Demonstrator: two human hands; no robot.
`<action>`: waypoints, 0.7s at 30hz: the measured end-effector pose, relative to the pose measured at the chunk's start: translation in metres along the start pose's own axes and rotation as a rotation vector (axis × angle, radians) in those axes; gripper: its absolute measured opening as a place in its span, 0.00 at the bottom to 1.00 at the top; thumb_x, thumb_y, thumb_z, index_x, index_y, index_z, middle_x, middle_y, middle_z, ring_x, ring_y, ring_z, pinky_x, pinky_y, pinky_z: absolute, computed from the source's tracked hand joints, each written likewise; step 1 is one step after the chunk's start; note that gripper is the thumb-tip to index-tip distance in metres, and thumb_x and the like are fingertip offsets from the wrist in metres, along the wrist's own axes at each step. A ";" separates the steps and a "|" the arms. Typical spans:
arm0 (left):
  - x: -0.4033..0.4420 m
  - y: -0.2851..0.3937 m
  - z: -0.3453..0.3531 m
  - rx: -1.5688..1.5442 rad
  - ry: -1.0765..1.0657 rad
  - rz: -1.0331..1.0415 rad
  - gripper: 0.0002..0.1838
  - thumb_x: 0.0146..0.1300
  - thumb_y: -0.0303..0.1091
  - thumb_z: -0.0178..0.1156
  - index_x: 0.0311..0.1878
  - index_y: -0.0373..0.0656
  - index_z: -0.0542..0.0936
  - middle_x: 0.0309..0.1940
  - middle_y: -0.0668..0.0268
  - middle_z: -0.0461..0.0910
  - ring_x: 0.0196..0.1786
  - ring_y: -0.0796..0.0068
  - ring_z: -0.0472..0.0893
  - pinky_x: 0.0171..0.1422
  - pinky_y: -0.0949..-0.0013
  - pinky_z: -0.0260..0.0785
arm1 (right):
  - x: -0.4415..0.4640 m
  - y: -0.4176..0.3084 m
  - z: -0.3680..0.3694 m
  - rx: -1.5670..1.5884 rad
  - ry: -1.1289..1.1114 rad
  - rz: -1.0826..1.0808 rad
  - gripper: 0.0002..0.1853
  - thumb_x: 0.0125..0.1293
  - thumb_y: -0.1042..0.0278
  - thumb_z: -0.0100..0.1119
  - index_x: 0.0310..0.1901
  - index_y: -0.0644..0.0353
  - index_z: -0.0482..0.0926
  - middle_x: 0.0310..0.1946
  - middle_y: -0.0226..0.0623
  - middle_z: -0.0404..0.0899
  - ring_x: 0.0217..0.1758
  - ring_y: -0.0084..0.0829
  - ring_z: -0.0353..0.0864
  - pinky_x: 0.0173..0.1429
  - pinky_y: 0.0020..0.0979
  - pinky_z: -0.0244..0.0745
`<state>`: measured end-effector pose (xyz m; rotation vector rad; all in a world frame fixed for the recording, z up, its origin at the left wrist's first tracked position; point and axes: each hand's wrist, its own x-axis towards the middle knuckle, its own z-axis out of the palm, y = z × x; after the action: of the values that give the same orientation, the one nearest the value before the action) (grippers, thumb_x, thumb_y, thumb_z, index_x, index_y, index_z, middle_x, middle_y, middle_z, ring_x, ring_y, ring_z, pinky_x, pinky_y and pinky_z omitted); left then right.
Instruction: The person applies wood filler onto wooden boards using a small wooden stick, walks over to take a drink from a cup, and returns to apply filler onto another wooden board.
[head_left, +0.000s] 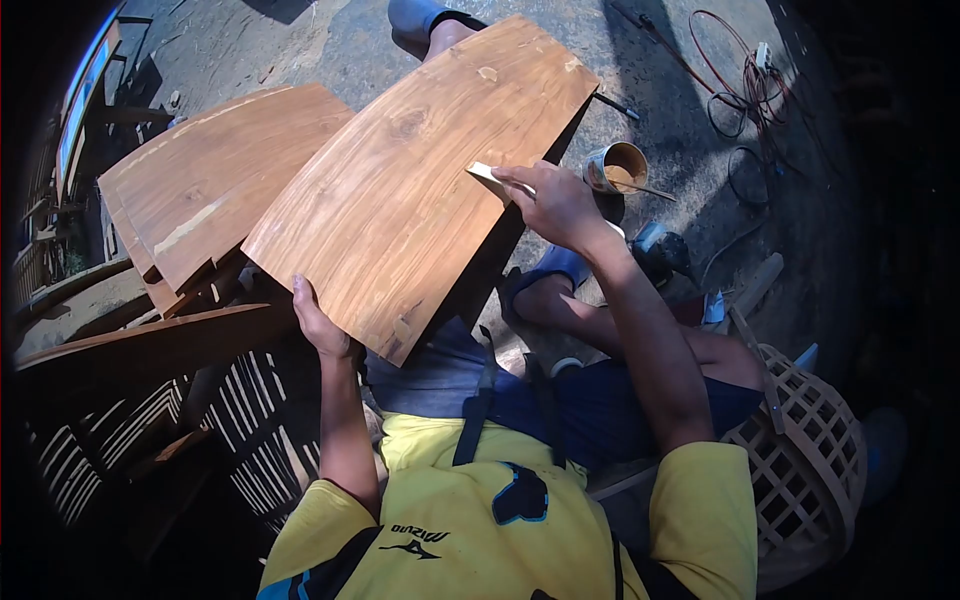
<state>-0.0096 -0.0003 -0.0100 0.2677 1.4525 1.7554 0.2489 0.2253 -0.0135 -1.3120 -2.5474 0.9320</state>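
Observation:
A large curved wooden panel (400, 190) lies tilted over my lap, with pale filler-like patches near its far end and near corner. My left hand (322, 320) grips its lower left edge, thumb on the near side and the other fingers hidden beneath. Near the panel's right edge my right hand (555, 203) is closed on a pale flat scraper (484, 173), whose end touches the wood surface. Just right of that hand stands a tub (617, 164) of brownish paste with a stick resting in it.
More wooden panels (220, 170) are stacked at the left. A power tool (662, 250) sits right of my leg. Tangled cables (745, 100) lie at the upper right, a woven basket (800, 460) at the lower right, and a dark pen-like object (617, 107) beyond the tub.

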 end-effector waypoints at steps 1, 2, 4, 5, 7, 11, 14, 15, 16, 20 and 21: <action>0.000 0.001 0.001 0.002 -0.013 0.001 0.32 0.81 0.51 0.37 0.74 0.32 0.63 0.64 0.45 0.74 0.62 0.54 0.82 0.65 0.54 0.77 | -0.001 0.005 0.003 0.003 0.004 0.004 0.13 0.70 0.63 0.63 0.55 0.46 0.88 0.43 0.44 0.88 0.47 0.47 0.87 0.53 0.43 0.81; 0.000 0.001 0.001 0.007 -0.018 0.001 0.32 0.81 0.51 0.37 0.74 0.32 0.63 0.64 0.45 0.74 0.62 0.54 0.82 0.65 0.54 0.77 | -0.002 0.010 0.009 0.042 0.003 0.002 0.14 0.71 0.60 0.61 0.55 0.45 0.88 0.42 0.46 0.87 0.47 0.49 0.86 0.53 0.45 0.81; 0.000 0.000 0.002 0.029 0.015 0.015 0.33 0.81 0.52 0.37 0.74 0.32 0.62 0.64 0.45 0.74 0.62 0.55 0.81 0.65 0.54 0.77 | 0.000 0.011 0.005 0.079 0.007 0.000 0.14 0.72 0.57 0.59 0.55 0.44 0.88 0.41 0.49 0.86 0.48 0.50 0.86 0.53 0.47 0.81; 0.001 -0.001 0.001 0.028 0.012 0.019 0.33 0.81 0.52 0.37 0.74 0.32 0.62 0.64 0.45 0.74 0.62 0.55 0.81 0.65 0.54 0.77 | 0.002 0.013 0.000 0.073 -0.005 0.004 0.15 0.72 0.57 0.59 0.55 0.44 0.88 0.42 0.49 0.86 0.48 0.50 0.86 0.54 0.47 0.81; 0.000 -0.001 -0.004 0.006 -0.023 -0.015 0.34 0.81 0.53 0.37 0.75 0.32 0.61 0.65 0.45 0.74 0.62 0.54 0.81 0.65 0.54 0.76 | 0.000 0.015 0.000 0.071 -0.018 0.020 0.15 0.71 0.57 0.59 0.55 0.44 0.88 0.44 0.49 0.87 0.49 0.50 0.86 0.54 0.47 0.81; 0.001 -0.001 -0.002 0.012 -0.021 -0.012 0.34 0.81 0.53 0.38 0.75 0.32 0.61 0.65 0.44 0.73 0.63 0.54 0.80 0.65 0.53 0.76 | 0.003 0.018 0.004 0.101 -0.019 0.041 0.15 0.71 0.57 0.60 0.56 0.43 0.88 0.45 0.47 0.87 0.48 0.51 0.86 0.55 0.49 0.81; -0.001 -0.002 0.001 -0.014 0.012 -0.002 0.34 0.81 0.53 0.38 0.75 0.32 0.61 0.65 0.44 0.73 0.63 0.53 0.80 0.66 0.52 0.76 | 0.005 0.025 0.005 0.082 0.038 0.003 0.15 0.71 0.57 0.60 0.55 0.43 0.88 0.44 0.47 0.88 0.48 0.51 0.86 0.55 0.48 0.81; -0.001 0.000 0.001 -0.008 -0.015 -0.011 0.34 0.81 0.53 0.38 0.75 0.32 0.61 0.65 0.44 0.73 0.63 0.53 0.80 0.66 0.52 0.76 | 0.007 0.025 0.009 0.104 0.039 0.000 0.15 0.71 0.57 0.60 0.55 0.43 0.88 0.44 0.46 0.88 0.49 0.50 0.86 0.55 0.48 0.81; 0.000 0.002 0.001 0.001 -0.042 -0.019 0.34 0.81 0.53 0.37 0.75 0.32 0.61 0.65 0.44 0.73 0.64 0.52 0.80 0.67 0.52 0.75 | 0.008 0.025 0.012 0.129 0.042 -0.004 0.15 0.71 0.57 0.60 0.56 0.44 0.88 0.43 0.46 0.88 0.49 0.50 0.87 0.55 0.47 0.81; 0.003 -0.005 -0.003 -0.027 0.010 0.008 0.34 0.81 0.53 0.37 0.75 0.32 0.61 0.65 0.44 0.73 0.64 0.52 0.80 0.67 0.51 0.75 | 0.007 0.026 -0.004 0.070 -0.066 0.088 0.15 0.70 0.62 0.63 0.56 0.49 0.87 0.50 0.45 0.88 0.54 0.46 0.87 0.58 0.41 0.81; 0.002 -0.001 -0.002 -0.007 -0.033 0.001 0.34 0.81 0.53 0.37 0.75 0.32 0.61 0.65 0.44 0.73 0.63 0.52 0.80 0.67 0.52 0.76 | 0.009 0.029 0.000 0.140 0.001 0.058 0.15 0.71 0.62 0.63 0.56 0.50 0.87 0.51 0.45 0.88 0.55 0.45 0.86 0.59 0.41 0.80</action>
<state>-0.0118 -0.0009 -0.0118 0.2926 1.4230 1.7490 0.2636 0.2447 -0.0317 -1.3521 -2.4055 1.0977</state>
